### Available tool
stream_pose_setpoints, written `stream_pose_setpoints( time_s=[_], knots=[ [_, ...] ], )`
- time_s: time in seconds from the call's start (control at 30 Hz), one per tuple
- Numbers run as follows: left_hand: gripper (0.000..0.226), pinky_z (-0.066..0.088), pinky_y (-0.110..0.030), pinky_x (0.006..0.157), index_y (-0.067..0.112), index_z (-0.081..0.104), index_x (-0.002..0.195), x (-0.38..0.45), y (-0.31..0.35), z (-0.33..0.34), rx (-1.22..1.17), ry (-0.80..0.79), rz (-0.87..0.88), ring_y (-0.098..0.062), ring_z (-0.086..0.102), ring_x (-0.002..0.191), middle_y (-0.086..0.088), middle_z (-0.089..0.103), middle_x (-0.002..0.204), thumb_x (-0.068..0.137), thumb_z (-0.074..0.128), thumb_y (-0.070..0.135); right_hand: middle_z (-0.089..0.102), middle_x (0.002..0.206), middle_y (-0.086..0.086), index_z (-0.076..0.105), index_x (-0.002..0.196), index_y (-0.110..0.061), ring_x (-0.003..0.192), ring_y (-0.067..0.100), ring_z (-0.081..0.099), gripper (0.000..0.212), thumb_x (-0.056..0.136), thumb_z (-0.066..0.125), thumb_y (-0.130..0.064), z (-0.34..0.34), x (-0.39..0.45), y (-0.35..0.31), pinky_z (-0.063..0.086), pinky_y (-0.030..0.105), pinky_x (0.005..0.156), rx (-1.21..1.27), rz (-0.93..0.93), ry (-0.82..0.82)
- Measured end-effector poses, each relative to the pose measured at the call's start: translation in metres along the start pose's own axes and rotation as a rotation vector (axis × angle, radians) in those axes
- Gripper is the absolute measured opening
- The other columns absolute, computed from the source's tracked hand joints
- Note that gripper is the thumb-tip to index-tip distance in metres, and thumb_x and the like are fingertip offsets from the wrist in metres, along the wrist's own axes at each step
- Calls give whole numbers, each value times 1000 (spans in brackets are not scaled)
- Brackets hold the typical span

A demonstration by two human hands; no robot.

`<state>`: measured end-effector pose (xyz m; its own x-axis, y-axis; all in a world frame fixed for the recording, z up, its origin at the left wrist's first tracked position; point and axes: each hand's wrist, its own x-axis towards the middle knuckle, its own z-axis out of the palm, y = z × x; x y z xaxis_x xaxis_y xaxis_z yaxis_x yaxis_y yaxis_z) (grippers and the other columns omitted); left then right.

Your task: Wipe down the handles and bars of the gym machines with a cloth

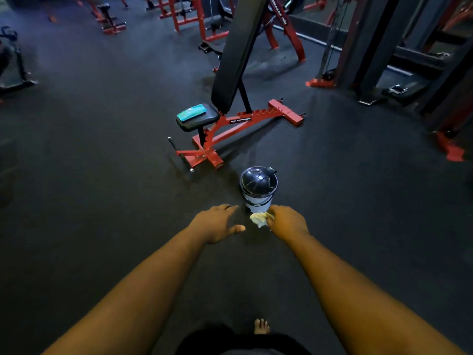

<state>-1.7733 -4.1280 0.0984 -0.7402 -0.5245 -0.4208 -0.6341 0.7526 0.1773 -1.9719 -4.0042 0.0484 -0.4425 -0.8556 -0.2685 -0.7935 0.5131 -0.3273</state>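
Cloth bunched in right hand fingers, left hand spread alongside

The cloth bunched in the right hand looks soft, pale and crumpled, a matt fabric. Just beyond it the bucket seems to be smooth plastic, its dark lid glossy with highlights. The floor is dark, matt and finely grained, likely rubber. The bench farther off has a red painted metal frame with a slight sheen, and black pads that look like smooth vinyl. On its seat lies a teal packet, glossy, perhaps plastic film.
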Motion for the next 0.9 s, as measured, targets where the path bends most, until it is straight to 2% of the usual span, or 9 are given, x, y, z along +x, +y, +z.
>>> stream_pose_setpoints(
  time_s=[0.27,0.37,0.43,0.57,0.7,0.9],
  knots=[
    [81,41,-48,113,30,25,161,174,-76,-49,-14,-39,67,-26,36,148,0,31,166,96,49,69,69,109,2,65,117,-27,96,25,65,23,98,55,-35,-14,175,1,48,34,70,22,84,-1],
    [81,40,-49,113,28,25,161,238,-108,-71,-6,-55,110,-27,37,147,-2,32,165,96,49,70,69,113,1,65,121,-28,98,23,65,25,98,55,-35,-18,233,-6,54,37,77,34,151,-15],
    [84,40,-49,114,25,25,162,280,-130,-89,-22,-83,125,-28,37,147,-3,32,165,95,49,70,69,115,1,65,123,-29,101,24,66,28,98,55,-34,-23,272,-15,53,35,76,46,219,-8],
    [83,41,-49,113,24,25,162,347,-158,-118,-2,-122,192,-29,37,147,-4,31,165,96,47,70,70,112,2,66,115,-27,101,26,66,22,97,54,-33,-30,333,-33,48,33,71,82,317,13],
    [83,42,-50,113,24,25,162,403,-185,-133,-6,-179,208,-29,37,147,-5,31,165,97,47,70,70,112,3,66,116,-27,101,27,65,22,98,55,-33,-26,387,-41,43,32,69,121,362,7],
    [80,41,-52,112,25,23,162,470,-219,-126,29,-307,202,-28,35,148,-5,31,165,98,46,68,68,111,4,64,114,-25,97,26,64,20,99,52,-31,4,444,-25,51,35,73,171,483,-28]
  ],
)
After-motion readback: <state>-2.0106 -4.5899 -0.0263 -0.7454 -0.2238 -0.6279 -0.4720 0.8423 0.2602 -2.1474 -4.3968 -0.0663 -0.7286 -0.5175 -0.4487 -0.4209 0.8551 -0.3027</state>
